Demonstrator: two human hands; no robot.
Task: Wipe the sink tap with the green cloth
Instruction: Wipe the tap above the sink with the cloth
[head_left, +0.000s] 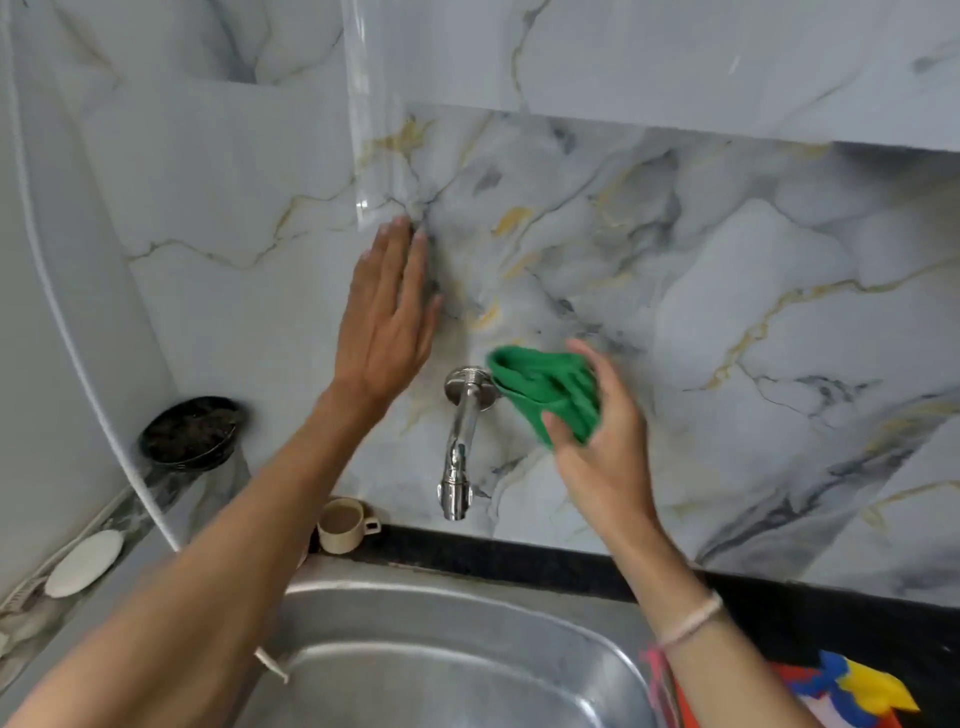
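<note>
Two hands: we see both raised at the wall, above the basin.
Wall: marble-look panel (727, 270) carries the tap; we judge it the bracing surface.
Sink: steel basin (363, 623) sits below the spout; its near edge is cut off by the frame.
Left hand: our left hand (387, 317) lies flat and released, fingers straight, against the panel just above and left of the tap; we judge it steadies the body and keeps clear of the wiping path.
Right hand: our right hand (597, 441) is grasping the green cloth, thumb below and fingers behind.
Green cloth: bunched cloth (545, 387) sits just right of the tap's wall flange, its left edge at or touching the flange; contact we cannot confirm.
Tap: chrome wall tap (460, 441) hangs spout-down, bare of cloth; wiping of the spout appears not yet done.
Cup: beige cup (343, 525) stands on the ledge, left of the spout.
Hidden: the tap handle is hard to make out; coloured items at lower right are cut off.
</note>
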